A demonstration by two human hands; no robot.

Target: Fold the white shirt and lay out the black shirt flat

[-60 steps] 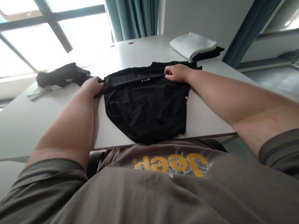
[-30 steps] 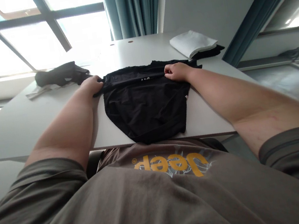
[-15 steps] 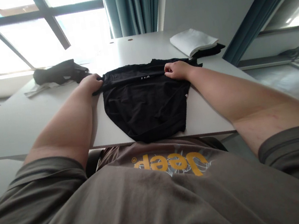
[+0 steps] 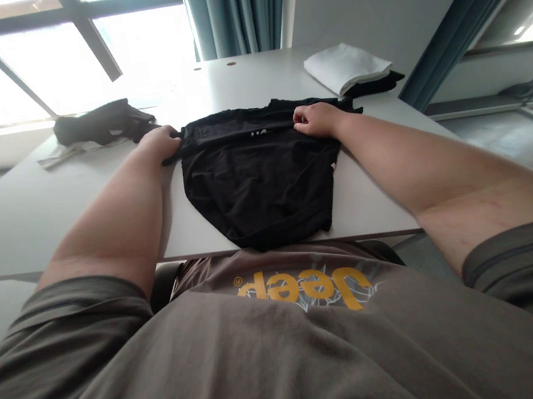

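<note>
A black T-shirt (image 4: 259,187) lies spread on the white table in front of me, its lower end at the near edge. A small white print shows on its upper part. At the shirt's left upper corner, my left hand (image 4: 162,143) is closed on the sleeve area. My right hand (image 4: 317,120) rests on the upper right part, fingers curled and pinching the cloth near the print. Part of the right sleeve shows beyond that hand.
On the white table (image 4: 109,197), a crumpled dark garment (image 4: 100,124) lies over a white cloth (image 4: 57,155) at the far left. Folded white cloth (image 4: 347,67) rests on black folded cloth (image 4: 377,83) at the far right. A blue curtain (image 4: 239,8) hangs behind.
My view has tilted down a little. Both hands keep their places on the black T-shirt, and the cloth lies almost the same.
</note>
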